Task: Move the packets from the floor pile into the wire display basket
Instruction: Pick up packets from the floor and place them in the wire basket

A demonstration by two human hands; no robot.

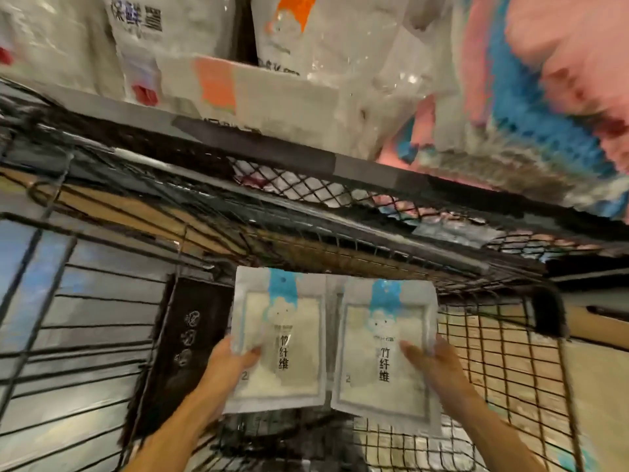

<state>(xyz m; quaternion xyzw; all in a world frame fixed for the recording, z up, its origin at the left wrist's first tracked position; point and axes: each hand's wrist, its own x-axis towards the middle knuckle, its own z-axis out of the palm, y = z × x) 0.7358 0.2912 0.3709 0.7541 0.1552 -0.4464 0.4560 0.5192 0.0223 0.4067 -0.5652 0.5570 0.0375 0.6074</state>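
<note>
Two flat white packets with a blue top mark and black characters are held upright side by side over the black wire display basket [503,362]. My left hand [235,361] grips the left packet [279,338] at its left edge, thumb across the front. My right hand [430,361] grips the right packet [386,349] at its right edge, thumb on the front. The basket's wire grid shows below and to the right of the packets. The floor pile is out of view.
A black mesh shelf edge [306,185] runs across the frame above the basket. On it stand white bagged goods [306,46] and pink and blue packs [544,80]. A dark panel [190,335] and wire bars [85,335] stand at the left.
</note>
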